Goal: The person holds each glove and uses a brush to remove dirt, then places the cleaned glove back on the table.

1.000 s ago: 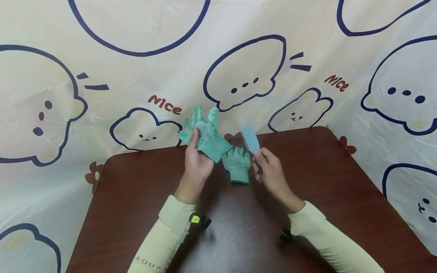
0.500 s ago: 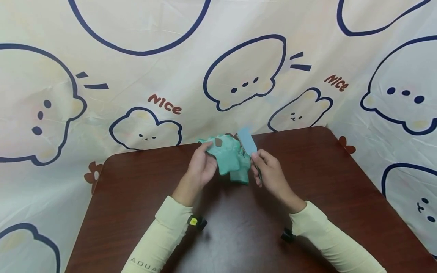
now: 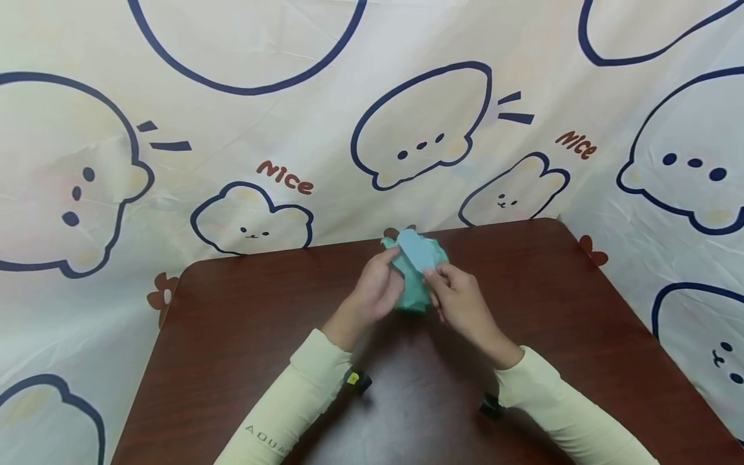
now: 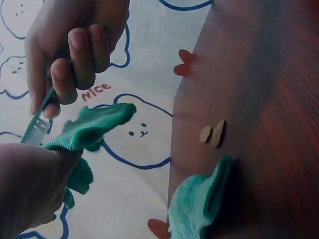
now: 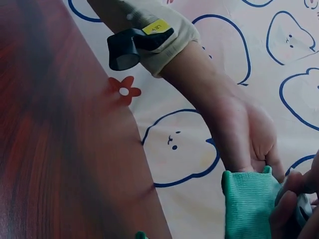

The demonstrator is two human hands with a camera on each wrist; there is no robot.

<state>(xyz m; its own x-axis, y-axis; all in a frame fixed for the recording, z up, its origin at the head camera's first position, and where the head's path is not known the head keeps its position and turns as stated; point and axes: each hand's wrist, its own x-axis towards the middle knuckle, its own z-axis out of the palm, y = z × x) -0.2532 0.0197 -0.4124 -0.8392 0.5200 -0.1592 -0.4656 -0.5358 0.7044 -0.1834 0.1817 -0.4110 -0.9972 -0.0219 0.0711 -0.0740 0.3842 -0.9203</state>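
Observation:
My left hand (image 3: 380,287) holds a green knit glove (image 4: 94,127) up over the far middle of the table, gripping it with the thumb on top. In my right hand (image 3: 462,300) is the handle of a light blue brush (image 3: 415,249). Its flat back faces up in the head view, overlapping the held glove. Pale bristles (image 4: 37,132) show beneath the brush in the left wrist view, close to the glove; whether they touch it I cannot tell. A second green glove (image 4: 192,204) lies on the table below, mostly covered in the head view.
Two small tan pieces (image 4: 214,133) lie on the dark brown table (image 3: 256,336) near the lower glove. Behind the table hangs a cream cloth (image 3: 325,129) printed with cartoon animals. A small black camera (image 5: 124,52) sits at the left wrist.
My left hand has lowered the glove and moved it right, over the other glove and under the brush. The brush head has shifted slightly left and down onto the held glove's area.

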